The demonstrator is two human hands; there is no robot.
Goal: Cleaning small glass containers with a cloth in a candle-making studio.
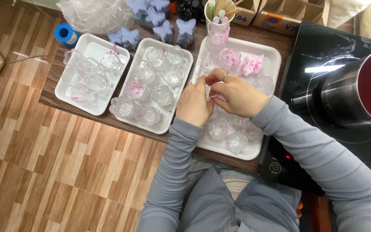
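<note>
two hands meet over the right-hand white tray (271,53), fingers pinched together on something small and pale: the left hand (194,105) is curled nearly closed with its fingertips (200,79) up against the right hand (235,94), whose fingers (214,76) fold inward around the same small piece (218,98) (what exactly it is i cannot tell, since the knuckles hide most of it). it sits between the two hands, just above the tray's middle. around them on that tray lie clear flower-shaped cups (236,141), some flecked with pink, and a pink ruffled piece (251,65) near the far edge. two more white trays, the middle tray (187,56) and the left tray (92,41), hold more of the same cups on the brown table (50,81). to the right, a metal pot (353,92) with dark red liquid rests on a black cooktop (323,38), close by the right sleeve. my worry is that elbow: a wide swing could knock the pot and spill it. a slip of the pinch could also drop the piece among the cups, or nudge the crowded ones near the tray's front rim off the edge.
</note>
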